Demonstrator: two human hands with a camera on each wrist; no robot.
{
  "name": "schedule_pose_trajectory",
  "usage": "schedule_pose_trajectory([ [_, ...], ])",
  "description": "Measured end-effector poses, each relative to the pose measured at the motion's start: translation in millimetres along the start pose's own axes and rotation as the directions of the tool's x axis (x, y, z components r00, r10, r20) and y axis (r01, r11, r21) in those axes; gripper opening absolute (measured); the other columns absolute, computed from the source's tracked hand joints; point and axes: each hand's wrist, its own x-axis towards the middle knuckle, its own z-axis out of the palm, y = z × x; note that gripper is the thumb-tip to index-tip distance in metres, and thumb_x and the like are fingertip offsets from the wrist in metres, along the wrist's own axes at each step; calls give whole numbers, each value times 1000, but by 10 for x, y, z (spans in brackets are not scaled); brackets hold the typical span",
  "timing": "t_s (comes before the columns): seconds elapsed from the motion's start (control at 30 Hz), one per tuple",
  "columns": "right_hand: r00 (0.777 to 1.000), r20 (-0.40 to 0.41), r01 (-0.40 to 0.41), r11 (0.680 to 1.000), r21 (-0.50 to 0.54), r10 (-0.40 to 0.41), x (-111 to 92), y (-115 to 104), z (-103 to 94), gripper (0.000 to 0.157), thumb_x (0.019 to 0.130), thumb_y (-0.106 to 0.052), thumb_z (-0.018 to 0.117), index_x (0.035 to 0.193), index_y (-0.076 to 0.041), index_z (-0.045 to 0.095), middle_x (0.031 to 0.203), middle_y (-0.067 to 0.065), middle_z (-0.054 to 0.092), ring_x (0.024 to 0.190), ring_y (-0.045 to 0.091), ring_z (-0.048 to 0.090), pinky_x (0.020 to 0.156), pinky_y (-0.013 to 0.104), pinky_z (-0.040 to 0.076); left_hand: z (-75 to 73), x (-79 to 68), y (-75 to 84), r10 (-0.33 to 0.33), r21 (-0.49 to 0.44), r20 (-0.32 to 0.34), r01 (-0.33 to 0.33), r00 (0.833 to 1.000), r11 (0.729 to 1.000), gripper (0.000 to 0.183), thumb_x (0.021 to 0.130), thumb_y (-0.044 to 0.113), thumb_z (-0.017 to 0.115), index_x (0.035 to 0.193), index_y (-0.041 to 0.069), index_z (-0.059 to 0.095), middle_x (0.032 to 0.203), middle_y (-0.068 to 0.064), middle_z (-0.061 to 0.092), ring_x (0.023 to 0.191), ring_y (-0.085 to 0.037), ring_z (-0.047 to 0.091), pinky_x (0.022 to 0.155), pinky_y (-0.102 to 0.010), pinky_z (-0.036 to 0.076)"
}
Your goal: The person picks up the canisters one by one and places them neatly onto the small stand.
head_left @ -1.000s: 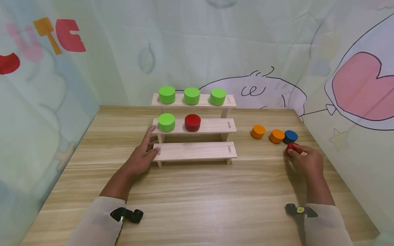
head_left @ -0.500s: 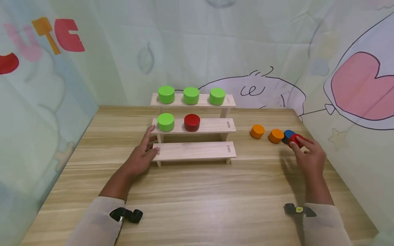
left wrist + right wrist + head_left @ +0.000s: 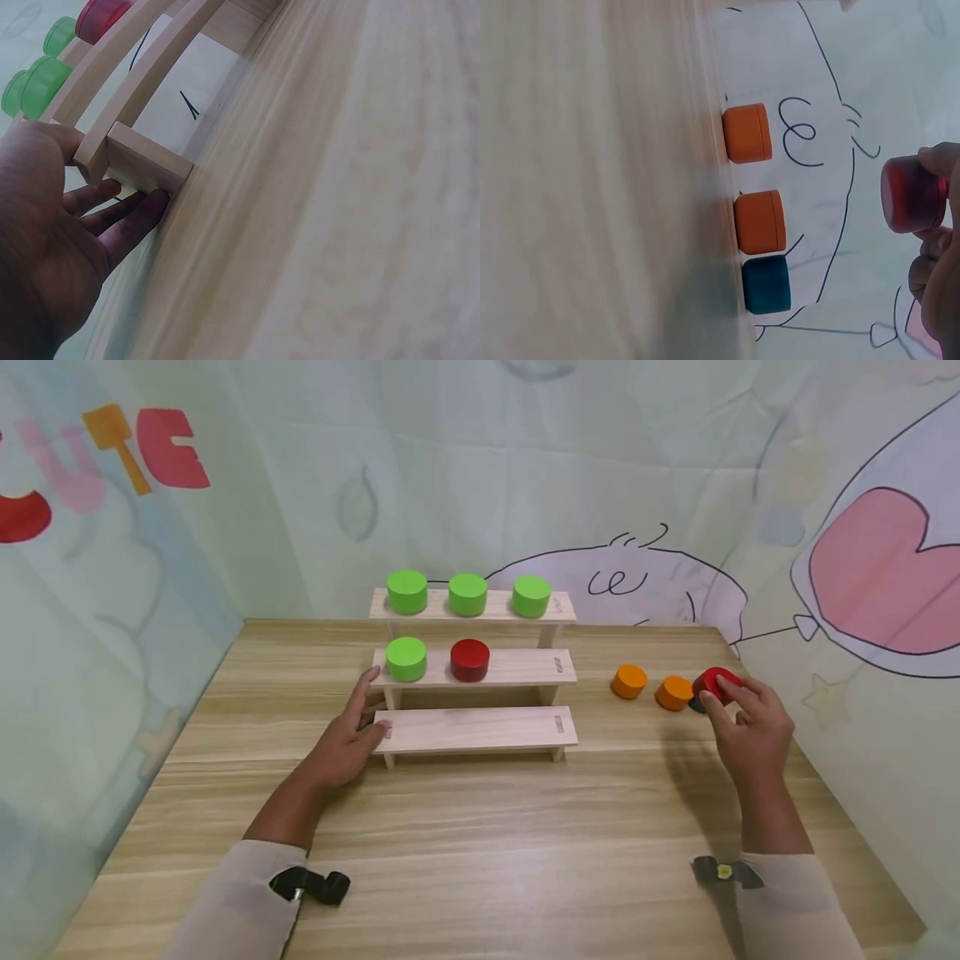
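Observation:
A red cylinder block is held between the thumb and fingers of my right hand, raised off the table; the right wrist view shows this red block well apart from the tabletop. Below it in the head view, a blue block is mostly hidden. My left hand holds the left end of a three-step wooden rack, thumb on the lowest plank and fingers against its leg. Three green blocks stand on the top step. The middle step carries one green block and one red block.
Two orange blocks stand on the wood-grain table right of the rack, one close beside the blue block. A printed cloth backdrop rises behind the table and along both sides.
My right hand has lifted the red block from the table, up and slightly away, so that it now covers most of the blue block in the head view. My left hand stays on the rack.

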Motion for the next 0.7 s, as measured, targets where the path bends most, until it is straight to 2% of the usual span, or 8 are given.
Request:
schedule_pose_trajectory([
  [0.13, 996, 0, 84, 995, 54, -84, 21, -121, 45, 38, 99, -16, 83, 135, -7, 77, 143, 23, 68, 118, 34, 61, 77, 5, 37, 8, 6, 2, -5, 2, -1, 5, 1000, 1000, 81, 116, 19, 48, 175, 43, -2, 172, -33, 34, 152, -59, 46, 118, -73, 44],
  [0.33, 982, 22, 181, 976, 122, -185, 11, -350, 138, 36, 96, -7, 85, 130, 0, 78, 141, 29, 68, 123, 42, 63, 77, 3, 39, 12, 13, 4, 0, 1, 0, 0, 1000, 1000, 82, 116, 19, 49, 175, 44, -2, 173, -33, 33, 153, -59, 44, 120, -74, 41],
  [0.37, 979, 27, 196, 971, 136, -202, 14, -394, 154, 35, 95, -6, 85, 129, 1, 79, 141, 30, 68, 119, 40, 63, 77, 3, 39, 11, 13, 4, 2, 1, 0, -2, 1000, 1000, 82, 116, 19, 49, 174, 45, -2, 173, -33, 33, 153, -59, 44, 120, -74, 41],
  [0.43, 972, 36, 226, 963, 149, -233, 20, -490, 185, 35, 94, -5, 85, 128, 1, 79, 141, 29, 68, 102, 32, 63, 71, 5, 37, 8, 12, 2, 4, 2, -2, -4, 1000, 1000, 82, 115, 20, 49, 174, 45, -2, 173, -33, 33, 153, -60, 44, 120, -74, 41],
  [0.57, 957, 47, 274, 943, 189, -287, 42, -677, 263, 34, 94, -6, 86, 127, -2, 81, 138, 26, 71, 72, 14, 45, 63, 10, 34, 7, 10, -3, -2, -1, -5, 2, 1000, 1000, 82, 116, 21, 49, 174, 46, -2, 173, -33, 33, 154, -59, 43, 120, -74, 41],
  [0.7, 946, 58, 299, 925, 234, -320, 62, -852, 375, 34, 92, -7, 88, 126, -3, 82, 136, 24, 73, 64, 12, 38, 60, 13, 32, 10, 6, -15, -15, -3, -4, 15, 1000, 1000, 81, 116, 21, 49, 174, 46, -2, 173, -33, 32, 154, -59, 43, 121, -74, 40],
])
